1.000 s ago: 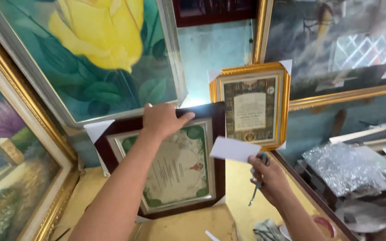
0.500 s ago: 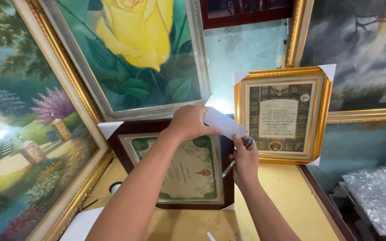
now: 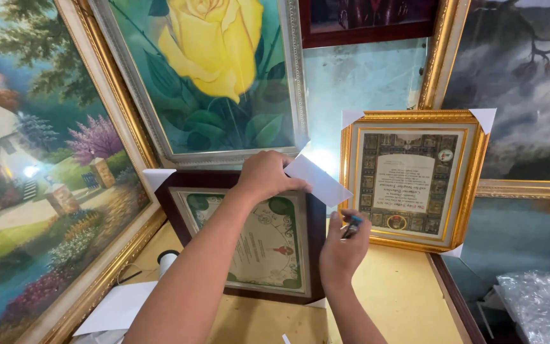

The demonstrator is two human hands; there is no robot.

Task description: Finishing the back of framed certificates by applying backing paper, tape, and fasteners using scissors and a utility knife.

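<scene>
A bare strip of yellow worktop [image 3: 402, 286] lies open near the right side, between the dark brown wooden framed certificate [image 3: 249, 236] and the gold framed certificate [image 3: 415, 178]. Large gold-framed landscape painting [image 3: 39, 191] walls off the left. The silver-framed yellow rose painting [image 3: 218, 70] blocks the far side. A white paper sheet [image 3: 119, 306] lies near left.

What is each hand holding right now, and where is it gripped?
Left hand pinches a white cardboard corner piece by its left end, at the dark frame. Right hand grips a blue-tipped tool; exact hold hidden.
</scene>
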